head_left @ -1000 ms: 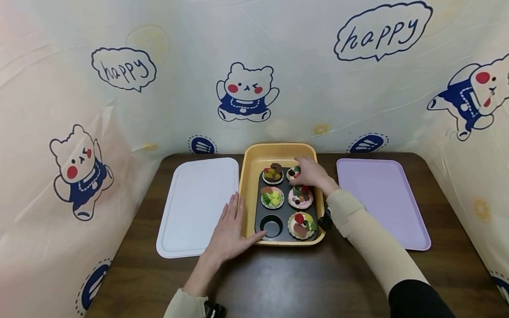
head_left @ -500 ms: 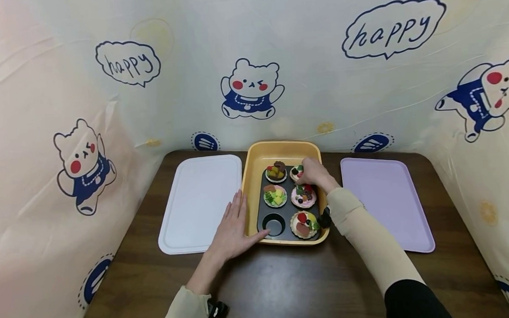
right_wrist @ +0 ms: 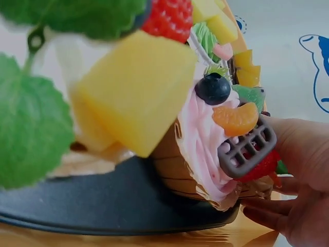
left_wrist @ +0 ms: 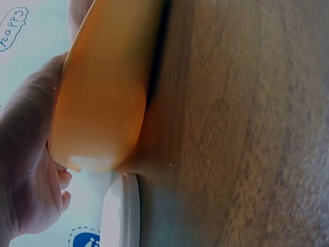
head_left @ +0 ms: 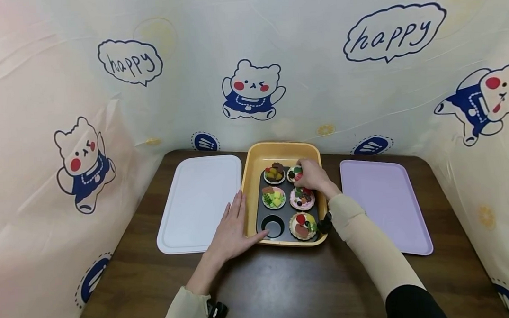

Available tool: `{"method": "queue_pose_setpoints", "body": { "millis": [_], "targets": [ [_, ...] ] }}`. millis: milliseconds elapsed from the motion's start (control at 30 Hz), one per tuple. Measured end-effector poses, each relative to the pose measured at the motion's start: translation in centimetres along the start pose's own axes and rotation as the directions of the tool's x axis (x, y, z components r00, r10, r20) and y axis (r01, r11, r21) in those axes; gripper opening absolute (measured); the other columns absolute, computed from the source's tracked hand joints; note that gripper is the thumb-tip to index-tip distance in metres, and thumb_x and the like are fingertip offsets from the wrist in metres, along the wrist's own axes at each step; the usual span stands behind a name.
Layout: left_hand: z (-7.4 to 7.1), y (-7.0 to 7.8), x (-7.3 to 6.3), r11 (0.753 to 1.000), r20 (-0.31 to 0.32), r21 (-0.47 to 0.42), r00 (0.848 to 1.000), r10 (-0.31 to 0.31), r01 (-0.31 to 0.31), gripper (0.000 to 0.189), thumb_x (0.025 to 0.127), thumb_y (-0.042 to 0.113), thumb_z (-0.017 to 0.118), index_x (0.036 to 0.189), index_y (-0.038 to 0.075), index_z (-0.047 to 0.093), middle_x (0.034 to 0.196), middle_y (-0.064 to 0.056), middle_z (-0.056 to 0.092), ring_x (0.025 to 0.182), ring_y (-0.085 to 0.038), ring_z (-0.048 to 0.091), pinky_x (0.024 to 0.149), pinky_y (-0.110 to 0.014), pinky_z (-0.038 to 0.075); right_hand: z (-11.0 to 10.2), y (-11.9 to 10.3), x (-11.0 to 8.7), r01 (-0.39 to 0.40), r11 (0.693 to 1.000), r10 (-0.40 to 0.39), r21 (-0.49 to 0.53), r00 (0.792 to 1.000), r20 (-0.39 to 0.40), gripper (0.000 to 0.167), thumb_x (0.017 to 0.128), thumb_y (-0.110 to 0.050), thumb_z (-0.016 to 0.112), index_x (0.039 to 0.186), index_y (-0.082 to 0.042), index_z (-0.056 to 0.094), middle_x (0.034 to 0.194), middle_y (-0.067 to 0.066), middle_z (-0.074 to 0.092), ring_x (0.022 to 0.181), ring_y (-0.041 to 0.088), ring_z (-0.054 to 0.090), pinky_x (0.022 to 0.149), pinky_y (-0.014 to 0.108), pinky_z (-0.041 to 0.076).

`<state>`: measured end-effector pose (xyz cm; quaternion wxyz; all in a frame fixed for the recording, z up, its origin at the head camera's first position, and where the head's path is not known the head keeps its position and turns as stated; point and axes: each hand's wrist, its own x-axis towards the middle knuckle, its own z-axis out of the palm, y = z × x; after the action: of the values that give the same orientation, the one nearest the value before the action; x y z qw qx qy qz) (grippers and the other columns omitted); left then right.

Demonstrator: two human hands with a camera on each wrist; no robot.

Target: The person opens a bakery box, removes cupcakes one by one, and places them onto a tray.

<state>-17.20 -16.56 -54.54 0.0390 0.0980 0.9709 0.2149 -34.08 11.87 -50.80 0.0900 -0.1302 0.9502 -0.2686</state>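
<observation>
Right grip, far-right cupcake within it

A dark brown, wood-grained surface with rounded far corners carries three rectangular trays: a flat white tray at left, a deep yellow tray just beside it, and, slightly apart, a flat pale-purple tray at right.

Yellow tray smooth glossy plast.; tbl wood-grain w/ slight sheen; muffin pan smooth, semi-matt.
</observation>
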Motion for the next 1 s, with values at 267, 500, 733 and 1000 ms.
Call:
{"method": "queue_pose_setpoints", "body": {
  "millis": [267,500,733,1000],
  "targets": [
    [0.1,0.2,0.1,1.0,-0.014,-0.012,1.0,0.006,-0.006,0.132,0.089,0.088,0.062,0.177,0.008,0.005,0.188,-0.009,-0.001,0.175,-0.028,0.011,0.144,-0.049,0.011,-0.7,0.2,-0.7,0.039,0.997,-0.034,0.066,0.996,-0.078,0.065,0.09,-0.017,0.084,0.145,0.001,0.054,0.13,0.025,0.07,0.109,0.038,0.07,0.095,0.054,0.06],
    [0.0,0.1,0.0,1.0,-0.021,-0.015,1.0,0.004,-0.004,0.132,0.089,0.086,0.064,0.177,0.006,0.007,0.188,-0.01,0.002,0.175,-0.03,0.016,0.144,-0.05,0.012,-1.4,0.3,-1.0,0.101,0.984,-0.078,0.148,0.985,-0.155,0.07,0.089,-0.016,0.087,0.149,-0.002,0.052,0.137,0.024,0.068,0.107,0.038,0.07,0.093,0.054,0.06],
    [-0.1,0.1,0.0,1.0,-0.014,-0.02,1.0,0.0,0.0,0.132,0.089,0.086,0.063,0.177,0.007,0.004,0.188,-0.009,0.0,0.174,-0.031,0.017,0.144,-0.05,0.011,-1.7,0.6,-1.5,0.118,0.95,-0.063,0.29,0.98,-0.191,0.077,0.09,-0.013,0.085,0.155,0.001,0.046,0.151,0.028,0.059,0.122,0.044,0.068,0.105,0.057,0.058],
    [-0.1,0.2,-0.1,1.0,-0.016,-0.021,1.0,0.001,-0.002,0.131,0.09,0.086,0.063,0.177,0.008,0.004,0.188,-0.009,0.0,0.174,-0.032,0.017,0.144,-0.051,0.012,-1.4,1.2,-2.3,0.105,0.904,-0.018,0.414,0.978,-0.209,0.082,0.092,-0.012,0.086,0.153,0.001,0.033,0.161,0.033,0.046,0.136,0.051,0.062,0.116,0.063,0.054]
  ]
}}
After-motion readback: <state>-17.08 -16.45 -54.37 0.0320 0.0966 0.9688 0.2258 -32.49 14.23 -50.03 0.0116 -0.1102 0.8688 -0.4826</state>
